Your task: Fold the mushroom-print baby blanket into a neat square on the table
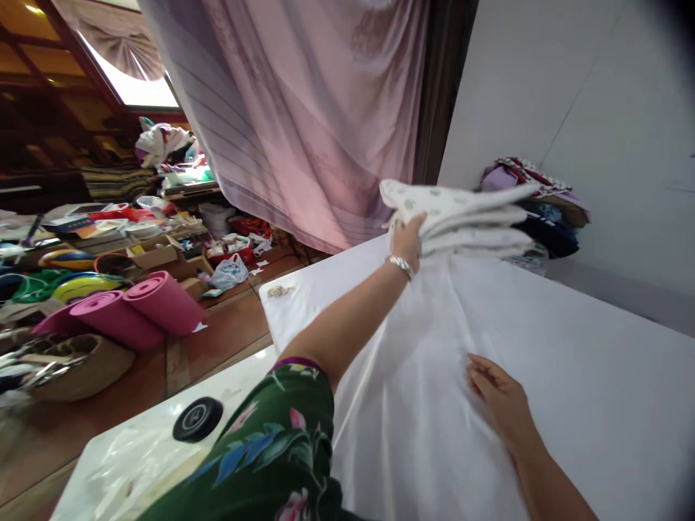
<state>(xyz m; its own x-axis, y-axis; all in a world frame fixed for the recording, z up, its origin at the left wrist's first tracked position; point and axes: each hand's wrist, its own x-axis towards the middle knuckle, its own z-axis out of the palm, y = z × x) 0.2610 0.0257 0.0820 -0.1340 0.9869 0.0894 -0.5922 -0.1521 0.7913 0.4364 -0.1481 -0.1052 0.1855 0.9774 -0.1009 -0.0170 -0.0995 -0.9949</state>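
A folded stack (467, 217) of white cloth, printed with faint grey spots, was seen at the far end of a desk (244, 380), with its long axis running across the view from left to right. The left hand (408, 242) was stretched out to the stack's left end, and its fingers were clamped round the layers there; a metal bracelet (400, 265) was worn at that wrist, and a green floral sleeve (271, 449) covered the upper arm. The left hand was therefore the one on the stack. The right hand (502, 401) was well apart from it, on the near side, laid palm down with the fingers loosely spread on a white sheet (570, 347).

The sheet was smooth and slightly glossy, and soft creases were drawn in it from below the stack toward the right hand. The stack looked thick and soft, in about 3 or 4 rounded layers. Just behind the stack, against the wall, a heap of coloured garments (548, 217) was piled. Left of the stack a pale mauve curtain (304, 123) was hung. Far to the stack's left and nearer, 2 pink foam rolls (146, 307) were lying, and a black disc (198, 419) was set on the bare desk.
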